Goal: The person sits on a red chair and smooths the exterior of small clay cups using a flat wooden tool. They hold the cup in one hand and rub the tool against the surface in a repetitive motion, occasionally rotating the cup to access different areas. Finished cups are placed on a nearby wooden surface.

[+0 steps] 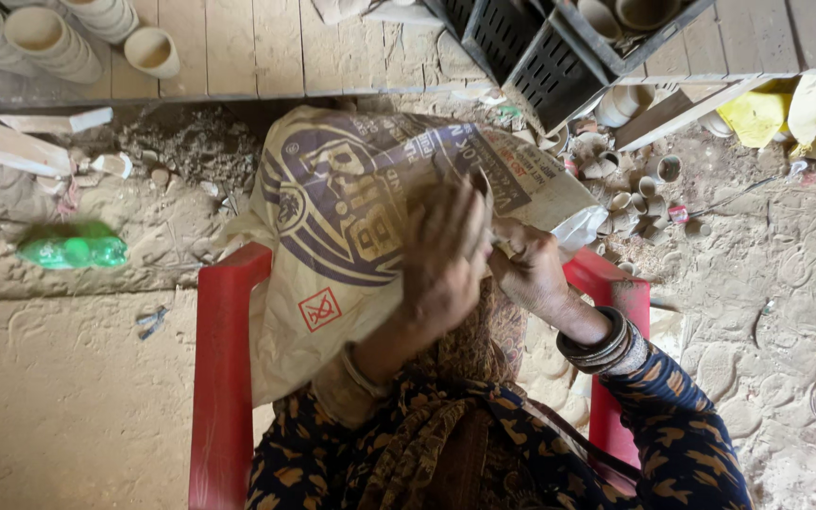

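My left hand (441, 260) is raised over my lap, blurred, its fingers curled around something small that I cannot make out. My right hand (531, 274) sits close beside it, fingers closed on a small pale piece between the two hands. Both hands hover over a printed woven sack (332, 208) draped across a red plastic chair (224, 378). Metal bangles (602, 345) ring my right wrist. My patterned dark sleeves fill the lower part of the view.
Stacked clay cups (40, 38) lie on wooden boards at top left. Dark plastic crates (531, 47) stand at top centre, with several small clay cups (635, 189) scattered below. A green plastic bottle (73, 250) lies on the dusty ground at left.
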